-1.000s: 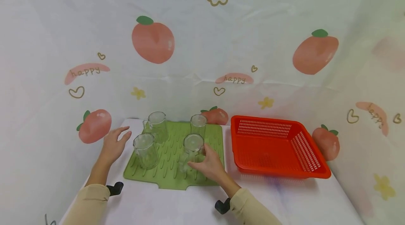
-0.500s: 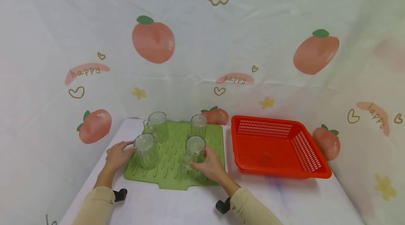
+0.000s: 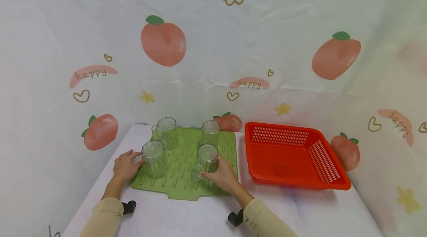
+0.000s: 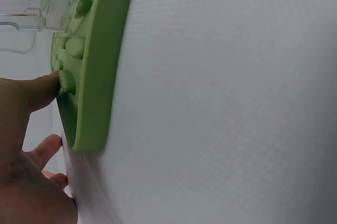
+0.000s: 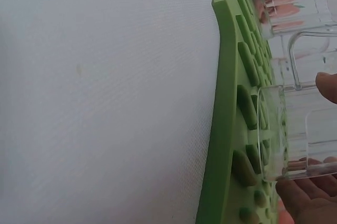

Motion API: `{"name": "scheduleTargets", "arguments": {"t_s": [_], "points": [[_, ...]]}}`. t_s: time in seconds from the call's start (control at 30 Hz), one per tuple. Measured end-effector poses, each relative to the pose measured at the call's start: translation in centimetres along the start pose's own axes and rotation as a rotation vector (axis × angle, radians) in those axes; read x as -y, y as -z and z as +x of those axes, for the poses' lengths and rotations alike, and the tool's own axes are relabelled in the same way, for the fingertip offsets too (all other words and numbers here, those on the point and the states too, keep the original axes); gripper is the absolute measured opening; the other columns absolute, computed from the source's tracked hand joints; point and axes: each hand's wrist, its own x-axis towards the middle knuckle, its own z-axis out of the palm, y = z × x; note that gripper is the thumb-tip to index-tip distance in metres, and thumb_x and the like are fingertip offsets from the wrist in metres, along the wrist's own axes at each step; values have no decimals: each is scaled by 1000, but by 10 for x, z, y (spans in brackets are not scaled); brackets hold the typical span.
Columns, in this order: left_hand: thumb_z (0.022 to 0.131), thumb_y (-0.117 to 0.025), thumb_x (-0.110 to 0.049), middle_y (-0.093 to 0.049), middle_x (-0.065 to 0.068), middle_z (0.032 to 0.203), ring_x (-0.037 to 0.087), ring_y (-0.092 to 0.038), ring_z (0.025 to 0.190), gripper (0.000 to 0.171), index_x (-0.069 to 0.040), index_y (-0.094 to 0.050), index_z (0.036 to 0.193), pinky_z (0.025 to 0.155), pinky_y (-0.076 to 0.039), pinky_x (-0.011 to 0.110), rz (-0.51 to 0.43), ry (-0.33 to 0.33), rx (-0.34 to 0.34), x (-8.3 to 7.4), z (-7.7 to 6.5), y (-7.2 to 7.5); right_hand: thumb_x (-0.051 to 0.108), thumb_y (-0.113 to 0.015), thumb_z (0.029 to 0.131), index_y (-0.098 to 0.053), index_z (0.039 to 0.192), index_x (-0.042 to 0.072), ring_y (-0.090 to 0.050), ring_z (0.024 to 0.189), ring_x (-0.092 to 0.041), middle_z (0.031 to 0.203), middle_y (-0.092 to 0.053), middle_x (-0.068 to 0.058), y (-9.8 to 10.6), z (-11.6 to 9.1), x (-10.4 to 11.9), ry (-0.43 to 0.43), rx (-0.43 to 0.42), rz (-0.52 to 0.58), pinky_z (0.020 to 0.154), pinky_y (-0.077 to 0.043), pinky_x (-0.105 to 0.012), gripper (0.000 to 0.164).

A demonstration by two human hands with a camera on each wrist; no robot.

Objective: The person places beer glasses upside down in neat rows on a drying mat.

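My right hand (image 3: 224, 173) grips a clear glass mug (image 3: 207, 153) at the front right of a green ridged mat (image 3: 181, 189). In the right wrist view the thumb is on one side of this mug (image 5: 284, 129) and the fingers on the other; its lower end touches the mat. My left hand (image 3: 126, 166) lies at the mat's left edge, beside another glass mug (image 3: 156, 161). From the left wrist, the thumb (image 4: 45, 90) touches the mat's edge while the other fingers reach down to the table.
Two more glass mugs stand at the back of the mat, one on the left (image 3: 168, 133) and one on the right (image 3: 211, 131). A red plastic basket (image 3: 300, 183) sits on the white table to the right. A printed cloth (image 3: 207, 26) hangs behind.
My left hand has come down from beside the mat, fingers spread, to its left edge. The right hand keeps its grip, and its mug has shifted slightly right and nearer.
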Motion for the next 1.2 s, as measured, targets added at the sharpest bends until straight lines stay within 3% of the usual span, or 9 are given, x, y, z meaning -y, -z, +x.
{"name": "scheduleTargets", "arguments": {"t_s": [0.4,0.6,1.0,1.2], "points": [[100,-60,-23,-29,36,158,66,-19,143,47,0,-54,141,109,-22,78,-2,7,-3,-2,1,-3,37,-87,81,-46,146,24,-58,134,-21,141,-63,2,3,2,-2,-29,42,-43,114,-47,-51,78],[100,-59,-22,-28,35,159,65,-18,144,47,0,-54,142,111,-21,78,2,9,-4,0,3,-7,35,-86,82,-42,149,20,-56,136,-25,143,-61,-2,2,1,-3,-84,60,-17,116,-43,-54,81],[100,-57,-22,-30,36,158,65,-21,142,47,-1,-54,142,112,-22,77,19,-2,-3,5,10,-10,25,-83,85,-29,154,3,-48,142,-40,152,-50,-18,15,0,16,-128,150,-4,115,-41,-62,90],[102,-51,-17,-40,38,152,60,-31,142,47,1,-51,145,115,-26,72,-74,-12,-49,6,11,0,23,-81,86,-24,158,0,-45,143,-44,156,-44,-23,34,-2,36,-131,197,-45,113,-40,-65,94]]}}
